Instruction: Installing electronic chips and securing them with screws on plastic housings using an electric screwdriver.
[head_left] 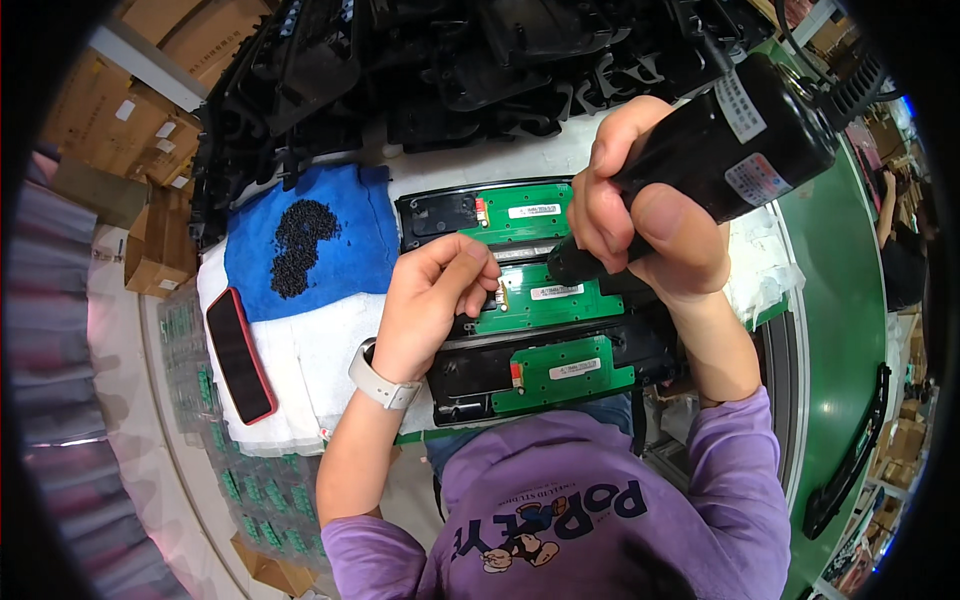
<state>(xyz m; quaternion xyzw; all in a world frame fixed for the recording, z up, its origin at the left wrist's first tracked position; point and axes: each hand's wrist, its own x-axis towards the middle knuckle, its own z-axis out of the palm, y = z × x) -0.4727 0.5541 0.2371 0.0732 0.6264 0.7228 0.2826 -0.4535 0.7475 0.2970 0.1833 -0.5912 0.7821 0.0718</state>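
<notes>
My right hand (pixel 655 215) is wrapped round a black electric screwdriver (pixel 690 150), its tip end slanting down to the left over the middle panel. My left hand (pixel 435 290) is closed in a pinch at the left part of that panel; anything between its fingertips is too small to make out. Three black plastic panels lie in a row, one behind another. They carry a far green circuit board (pixel 520 228), a middle green circuit board (pixel 540 312) partly covered by my hands, and a near green circuit board (pixel 575 388). Each board bears a white label.
On a blue cloth (pixel 350 225) at the left is a pile of small black screws (pixel 295 245). A red-edged phone (pixel 240 355) lies on the white table covering (pixel 300 385). Black plastic housings (pixel 450 70) are heaped at the back. Cardboard boxes (pixel 120 125) stand far left.
</notes>
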